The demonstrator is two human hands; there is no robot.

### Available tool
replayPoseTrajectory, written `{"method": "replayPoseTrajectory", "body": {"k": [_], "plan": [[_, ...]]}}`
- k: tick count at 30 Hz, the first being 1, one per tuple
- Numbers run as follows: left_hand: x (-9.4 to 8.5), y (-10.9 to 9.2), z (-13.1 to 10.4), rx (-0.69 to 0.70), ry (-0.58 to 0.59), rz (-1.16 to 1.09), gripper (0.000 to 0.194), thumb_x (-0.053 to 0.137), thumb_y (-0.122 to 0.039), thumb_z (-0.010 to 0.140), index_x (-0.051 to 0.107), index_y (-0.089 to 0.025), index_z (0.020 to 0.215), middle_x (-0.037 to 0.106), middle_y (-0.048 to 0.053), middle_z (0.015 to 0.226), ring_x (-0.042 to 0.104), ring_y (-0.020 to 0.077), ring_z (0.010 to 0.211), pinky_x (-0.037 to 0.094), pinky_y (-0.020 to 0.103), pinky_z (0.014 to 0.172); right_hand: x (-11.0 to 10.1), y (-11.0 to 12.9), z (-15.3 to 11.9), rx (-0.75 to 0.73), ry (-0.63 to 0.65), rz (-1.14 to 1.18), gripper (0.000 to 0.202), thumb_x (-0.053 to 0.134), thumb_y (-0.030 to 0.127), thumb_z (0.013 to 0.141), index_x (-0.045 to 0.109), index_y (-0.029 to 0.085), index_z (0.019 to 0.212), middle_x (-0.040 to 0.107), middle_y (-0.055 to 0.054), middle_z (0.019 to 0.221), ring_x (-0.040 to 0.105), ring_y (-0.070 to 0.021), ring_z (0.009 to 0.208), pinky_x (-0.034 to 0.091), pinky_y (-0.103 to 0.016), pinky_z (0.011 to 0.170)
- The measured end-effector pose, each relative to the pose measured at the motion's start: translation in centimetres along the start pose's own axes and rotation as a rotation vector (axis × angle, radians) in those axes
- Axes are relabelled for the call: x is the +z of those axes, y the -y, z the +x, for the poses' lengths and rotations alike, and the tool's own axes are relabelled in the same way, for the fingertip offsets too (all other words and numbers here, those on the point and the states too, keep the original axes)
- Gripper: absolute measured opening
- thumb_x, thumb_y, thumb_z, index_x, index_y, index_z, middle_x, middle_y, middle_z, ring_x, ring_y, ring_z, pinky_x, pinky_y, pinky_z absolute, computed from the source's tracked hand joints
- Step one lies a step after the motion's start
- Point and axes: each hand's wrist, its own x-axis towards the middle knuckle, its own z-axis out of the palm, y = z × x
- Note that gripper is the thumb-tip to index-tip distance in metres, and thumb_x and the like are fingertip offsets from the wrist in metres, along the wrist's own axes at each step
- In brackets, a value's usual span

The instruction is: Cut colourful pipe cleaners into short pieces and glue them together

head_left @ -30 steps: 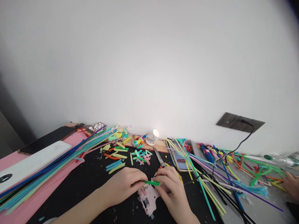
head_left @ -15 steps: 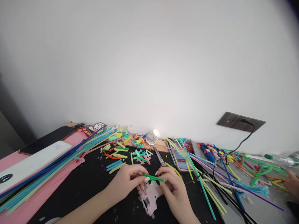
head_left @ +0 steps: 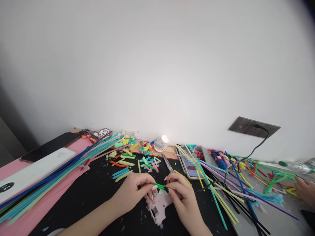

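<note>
Between my two hands is a short length of green pipe cleaner [head_left: 159, 186], seemingly two strands lying side by side. My left hand [head_left: 135, 190] pinches its left end between thumb and fingers. At the other end, the thumb and forefinger of my right hand [head_left: 181, 194] close on it. Just below lies a pale pink glue gun [head_left: 159, 209] on the black mat [head_left: 98, 196], its upper part partly hidden by my hands. Scissors [head_left: 167, 163] rest behind my right hand, their handles mostly covered by its fingers.
Cut pipe cleaner pieces [head_left: 126, 162] lie behind my left hand. Long pipe cleaners [head_left: 73, 167] cross the left side; more spread rightward past a phone [head_left: 193, 167]. A paper cup [head_left: 161, 144] tilts near the wall. Another person's hand [head_left: 305, 190] is at far right, below a cable [head_left: 256, 149].
My right fingers have slid left along the green pipe cleaner and now cover its right end. My left hand keeps its hold. The other person's hand has shifted slightly left.
</note>
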Motion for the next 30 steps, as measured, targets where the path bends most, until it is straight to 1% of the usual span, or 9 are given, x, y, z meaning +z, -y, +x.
{"method": "replayPoseTrajectory", "body": {"k": [3,5,10,13,16,19,22,26,30], "plan": [[0.04,0.14,-0.07,-0.028,0.033,-0.07,0.016,0.052,-0.025,0.081,0.06,-0.016,0.072,0.063,-0.001,0.058,0.063,0.0144,0.054,0.05,0.023,0.055,0.07,0.02,0.04,0.005,0.011,0.011,0.018,0.049,0.012,0.082,0.064,0.019,0.075,0.057,-0.007,0.094,0.058,-0.0177,0.087,0.045,-0.025,0.076],[-0.02,0.17,-0.14,-0.034,0.046,-0.071,0.016,0.051,-0.024,0.081,0.061,-0.015,0.072,0.064,-0.001,0.058,0.063,0.0143,0.054,0.05,0.023,0.055,0.13,-0.02,0.08,0.008,0.016,0.017,0.018,0.049,0.011,0.081,0.064,0.018,0.074,0.057,-0.007,0.094,0.057,-0.0176,0.086,0.045,-0.025,0.075],[-0.28,-0.01,-0.29,0.013,0.022,0.089,0.018,0.05,-0.02,0.081,0.06,-0.016,0.067,0.065,-0.001,0.059,0.063,0.0135,0.059,0.047,0.021,0.059,0.22,-0.11,0.1,0.014,0.007,0.037,0.017,0.05,0.011,0.081,0.064,0.018,0.073,0.056,-0.007,0.094,0.056,-0.0159,0.08,0.044,-0.025,0.07],[-0.37,-0.1,-0.3,0.058,0.01,0.184,0.018,0.05,-0.016,0.08,0.059,-0.016,0.064,0.064,-0.002,0.059,0.063,0.0127,0.06,0.045,0.019,0.06,0.21,-0.09,0.05,0.03,0.005,0.057,0.017,0.051,0.011,0.081,0.063,0.018,0.072,0.055,-0.007,0.095,0.056,-0.0165,0.083,0.044,-0.025,0.071],[-0.37,-0.09,-0.31,0.072,0.06,0.192,0.017,0.049,-0.014,0.08,0.059,-0.016,0.067,0.064,-0.002,0.06,0.062,0.0114,0.057,0.045,0.019,0.061,0.16,-0.01,0.07,0.055,0.003,0.097,0.016,0.051,0.013,0.082,0.061,0.018,0.07,0.055,-0.007,0.095,0.055,-0.0181,0.09,0.043,-0.025,0.073],[-0.32,0.02,-0.47,0.093,0.133,0.214,0.017,0.048,-0.012,0.081,0.057,-0.016,0.067,0.063,-0.003,0.061,0.061,0.0104,0.056,0.044,0.018,0.059,0.07,0.07,0.12,0.08,0.004,0.136,0.017,0.05,0.016,0.083,0.06,0.019,0.069,0.054,-0.007,0.096,0.055,-0.0181,0.09,0.044,-0.024,0.071],[-0.2,0.12,-0.74,0.165,0.185,0.346,0.016,0.048,-0.012,0.08,0.052,-0.017,0.066,0.061,-0.004,0.061,0.059,0.0095,0.056,0.041,0.019,0.061,0.04,0.1,0.14,0.082,0.013,0.161,0.018,0.049,0.017,0.084,0.059,0.019,0.07,0.054,-0.006,0.096,0.055,-0.018,0.09,0.044,-0.024,0.07],[0.0,0.13,-0.9,0.268,0.212,0.57,0.015,0.051,-0.013,0.079,0.048,-0.017,0.065,0.058,-0.005,0.061,0.053,0.0092,0.058,0.036,0.02,0.064,0.13,-0.04,0.01,0.072,0.029,0.182,0.017,0.049,0.018,0.085,0.058,0.019,0.071,0.053,-0.007,0.098,0.055,-0.0177,0.089,0.045,-0.023,0.066],[0.09,0.17,-0.85,0.335,0.221,0.652,0.013,0.052,-0.014,0.079,0.049,-0.018,0.067,0.056,-0.005,0.061,0.051,0.0102,0.058,0.033,0.021,0.059,0.19,-0.23,-0.12,0.047,0.034,0.186,0.016,0.049,0.019,0.085,0.059,0.02,0.072,0.053,-0.006,0.097,0.056,-0.0169,0.087,0.045,-0.022,0.064]]}}
